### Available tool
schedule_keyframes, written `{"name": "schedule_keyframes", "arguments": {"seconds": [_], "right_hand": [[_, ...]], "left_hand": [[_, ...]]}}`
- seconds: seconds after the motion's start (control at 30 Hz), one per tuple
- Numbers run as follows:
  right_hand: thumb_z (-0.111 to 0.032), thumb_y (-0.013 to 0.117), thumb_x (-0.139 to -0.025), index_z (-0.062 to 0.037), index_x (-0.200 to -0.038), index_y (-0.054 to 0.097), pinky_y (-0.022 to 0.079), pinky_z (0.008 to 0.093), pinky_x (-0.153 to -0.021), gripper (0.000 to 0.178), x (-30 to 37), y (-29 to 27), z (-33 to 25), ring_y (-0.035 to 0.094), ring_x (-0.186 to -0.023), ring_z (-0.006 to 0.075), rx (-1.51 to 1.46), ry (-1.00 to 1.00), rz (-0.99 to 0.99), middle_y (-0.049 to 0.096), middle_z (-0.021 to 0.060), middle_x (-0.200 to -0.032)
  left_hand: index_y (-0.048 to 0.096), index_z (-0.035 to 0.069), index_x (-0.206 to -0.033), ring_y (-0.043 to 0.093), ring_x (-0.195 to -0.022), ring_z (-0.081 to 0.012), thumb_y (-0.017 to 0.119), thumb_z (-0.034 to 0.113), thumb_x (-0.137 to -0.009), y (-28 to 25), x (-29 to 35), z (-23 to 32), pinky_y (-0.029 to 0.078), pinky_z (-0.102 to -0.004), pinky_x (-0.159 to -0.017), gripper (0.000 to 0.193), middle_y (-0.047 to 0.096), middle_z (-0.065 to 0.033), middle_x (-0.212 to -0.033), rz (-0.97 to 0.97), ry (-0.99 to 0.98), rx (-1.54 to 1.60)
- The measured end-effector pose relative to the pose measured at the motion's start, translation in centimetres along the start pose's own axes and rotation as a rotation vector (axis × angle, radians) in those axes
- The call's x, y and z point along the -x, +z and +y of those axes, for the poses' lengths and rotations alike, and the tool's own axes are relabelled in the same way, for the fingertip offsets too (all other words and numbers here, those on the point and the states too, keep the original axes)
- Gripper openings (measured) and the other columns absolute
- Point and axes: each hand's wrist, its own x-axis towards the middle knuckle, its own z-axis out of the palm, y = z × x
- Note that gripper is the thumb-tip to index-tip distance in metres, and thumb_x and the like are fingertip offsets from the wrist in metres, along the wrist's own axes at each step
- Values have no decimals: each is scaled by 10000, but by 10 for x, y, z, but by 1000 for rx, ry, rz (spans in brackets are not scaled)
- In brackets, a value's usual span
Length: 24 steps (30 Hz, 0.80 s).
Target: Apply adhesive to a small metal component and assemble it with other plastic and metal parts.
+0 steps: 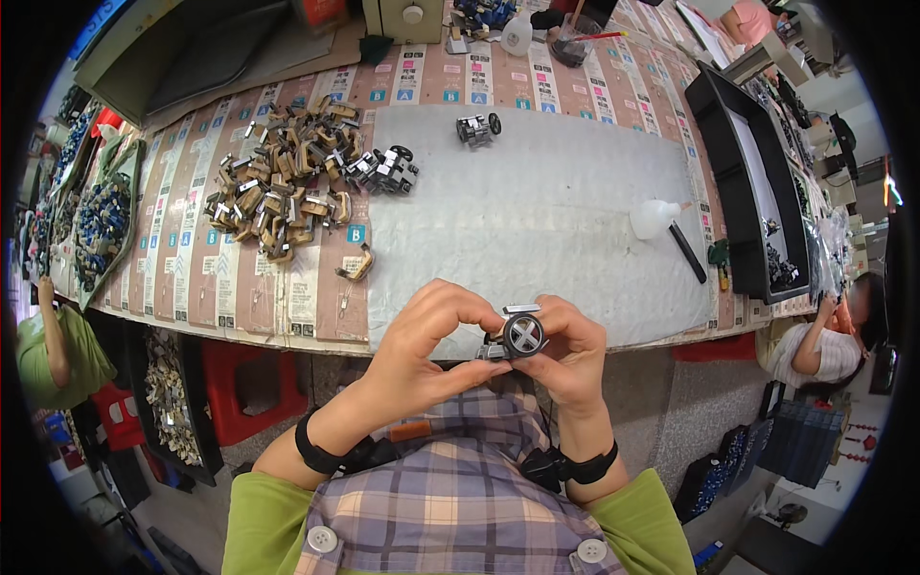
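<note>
Close to the table's front edge, my left hand (422, 340) and my right hand (572, 355) grip a small wheeled toy part (525, 336) between them. It has a black wheel with silver spokes and a silver strip on top; my fingers hide some of it. Both hands pinch it with thumbs and fingertips. Beyond them, to the left, lies a heap of small tan and silver pieces (278, 187). One loose tan piece (355, 264) sits nearer my left hand. A cluster of black and silver wheeled parts (385, 171) adjoins the heap, and a single wheeled part (476, 129) lies farther back.
A grey sheet (546, 230) covers the table's middle. On its right are a white squeeze bottle (652, 218) and a black stick (687, 253). A long black tray (714, 125) stands at the right edge. Red stools (225, 383) are below left; other people sit at both sides.
</note>
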Motion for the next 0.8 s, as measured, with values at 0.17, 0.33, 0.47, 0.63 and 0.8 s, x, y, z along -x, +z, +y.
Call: {"name": "schedule_keyframes", "arguments": {"seconds": [0.17, 0.33, 0.47, 0.63, 0.8], "right_hand": [[48, 690, -646, 2, -793, 588, 389, 230, -626, 185, -2, 3, 3, 506, -719, 101, -146, 54, 16, 563, 46, -787], [81, 672, -650, 12, -802, 585, 409, 238, -677, 188, 0, 5, 2, 518, -745, 111, -167, 98, 40, 553, 51, -805], [46, 691, -619, -30, -836, 601, 400, 239, -627, 246, -5, 7, -13, 500, -696, 123, 168, 38, -2, 556, 38, -815], [2, 681, -535, -53, -833, 609, 414, 282, -593, 311, -16, 20, -37, 480, -664, 202, 938, -422, -48, 551, 40, -843], [1, 664, -554, -30, -875, 574, 418, 297, -599, 334, -19, 19, -38, 495, -711, 211, 919, -501, -42, 542, 52, -861]], "left_hand": [[560, 41, -872, 524, -796, -216, 717, 98, -639, -1, -1, 3, 402, -306, -716, 287, 571, -62, -846, 2, 1, -44], [566, 39, -857, 532, -812, -212, 696, 80, -659, -1, -1, -1, 404, -310, -736, 241, 577, -68, -855, 9, -50, -36], [549, 40, -913, 501, -946, -175, 639, 19, -691, 3, 11, -17, 368, -305, -858, 240, 546, -65, -952, 28, -177, 331], [508, 39, -1003, 463, -1038, -198, 564, -1, -760, 4, 13, -30, 334, -331, -919, 253, 513, -91, -1030, 47, -117, 513], [507, 41, -993, 470, -1030, -193, 567, 31, -789, 8, 12, -38, 342, -340, -906, 213, 513, -99, -1067, 28, -95, 592]]}}
